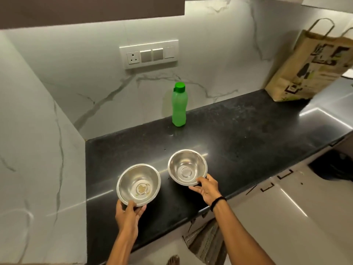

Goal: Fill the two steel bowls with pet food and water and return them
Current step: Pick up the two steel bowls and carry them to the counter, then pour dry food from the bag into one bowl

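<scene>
Two round, shiny steel bowls sit over the near part of a black speckled stone countertop (238, 134), side by side and a little apart. The left steel bowl (138, 184) has a few yellowish specks at its bottom; the left hand (128, 213) grips its near rim, thumb over the lip and fingers curled beneath. The right steel bowl (187, 167) looks clean and dry; the right hand (206, 189) pinches its near rim with thumb and fingers, a black band on the wrist. Whether either bowl rests on the stone or is held just above it, I cannot tell.

Behind the bowls the counter lies open up to a capped green plastic bottle (179, 105) standing upright near the marble wall. A printed brown paper bag (309, 67) stands well to the right, at the back. A marble-faced wall closes the counter's left edge; the front edge runs just behind the wrists.
</scene>
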